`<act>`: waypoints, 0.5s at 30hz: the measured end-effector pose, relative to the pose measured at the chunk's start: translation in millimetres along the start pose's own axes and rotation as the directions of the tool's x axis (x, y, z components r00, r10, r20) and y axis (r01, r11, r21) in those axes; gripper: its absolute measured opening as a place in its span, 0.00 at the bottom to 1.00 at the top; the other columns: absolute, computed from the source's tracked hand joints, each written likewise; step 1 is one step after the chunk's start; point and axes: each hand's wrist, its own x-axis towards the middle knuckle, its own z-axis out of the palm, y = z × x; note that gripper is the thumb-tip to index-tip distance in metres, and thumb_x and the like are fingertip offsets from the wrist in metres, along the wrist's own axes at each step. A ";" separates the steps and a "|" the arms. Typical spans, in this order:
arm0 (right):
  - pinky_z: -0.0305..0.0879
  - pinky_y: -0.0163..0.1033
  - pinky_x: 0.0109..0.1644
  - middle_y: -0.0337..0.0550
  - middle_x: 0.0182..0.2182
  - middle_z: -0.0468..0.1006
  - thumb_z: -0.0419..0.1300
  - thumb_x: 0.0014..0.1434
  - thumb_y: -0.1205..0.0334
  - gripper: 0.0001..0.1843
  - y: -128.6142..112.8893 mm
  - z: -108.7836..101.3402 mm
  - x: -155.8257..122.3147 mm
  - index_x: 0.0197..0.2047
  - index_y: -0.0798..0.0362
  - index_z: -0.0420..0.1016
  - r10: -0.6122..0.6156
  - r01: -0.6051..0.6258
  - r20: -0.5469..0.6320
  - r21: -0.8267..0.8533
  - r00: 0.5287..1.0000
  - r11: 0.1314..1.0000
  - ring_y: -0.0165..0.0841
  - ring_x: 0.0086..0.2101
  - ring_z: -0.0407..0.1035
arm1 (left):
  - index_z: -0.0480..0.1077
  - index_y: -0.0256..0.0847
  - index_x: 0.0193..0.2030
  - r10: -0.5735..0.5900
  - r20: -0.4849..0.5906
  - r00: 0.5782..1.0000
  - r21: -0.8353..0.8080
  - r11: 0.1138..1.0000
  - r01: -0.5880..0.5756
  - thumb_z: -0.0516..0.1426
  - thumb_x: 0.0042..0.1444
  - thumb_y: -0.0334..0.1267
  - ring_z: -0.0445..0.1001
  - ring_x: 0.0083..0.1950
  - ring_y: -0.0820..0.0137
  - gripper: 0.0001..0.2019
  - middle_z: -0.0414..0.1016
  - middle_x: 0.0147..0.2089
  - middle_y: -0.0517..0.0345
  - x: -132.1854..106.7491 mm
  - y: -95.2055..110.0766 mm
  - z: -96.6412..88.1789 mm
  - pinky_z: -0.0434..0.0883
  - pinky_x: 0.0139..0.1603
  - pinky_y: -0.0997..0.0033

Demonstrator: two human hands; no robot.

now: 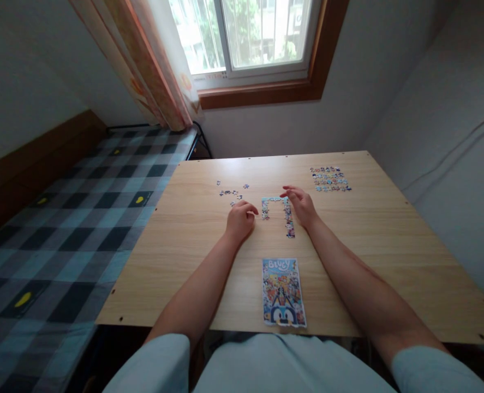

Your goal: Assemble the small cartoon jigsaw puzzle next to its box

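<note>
A partly joined jigsaw puzzle [290,221] lies on the wooden table, its pieces forming a top strip, a short left side and a longer right side. My left hand [240,221] rests just left of it, fingers loosely bent and apart, with no piece visible in them. Over the top right corner is my right hand [301,206], fingers stretched out toward the upper strip; it covers part of that corner, and I see nothing held. Loose puzzle pieces [228,192] lie beyond my left hand. Nearer my body is a colourful reference picture sheet [283,292] marked "Bluey".
Rows of sorted puzzle pieces [330,179] sit at the table's far right. A bed with a checked cover [82,213] stands along the left of the table [176,245]. Behind are a window [266,38] and a curtain [143,60]; a wall is at right.
</note>
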 end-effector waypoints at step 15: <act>0.61 0.49 0.63 0.49 0.50 0.79 0.56 0.61 0.34 0.29 2.5 0.7 -0.1 0.34 0.50 0.84 0.004 -0.004 0.000 0.007 1.000 1.000 0.43 0.55 0.70 | 0.78 0.41 0.29 -0.023 0.002 1.000 0.004 1.000 0.023 0.54 0.48 0.22 0.72 0.36 0.69 0.14 0.73 0.33 0.57 0.3 0.3 0.4 0.71 0.43 0.69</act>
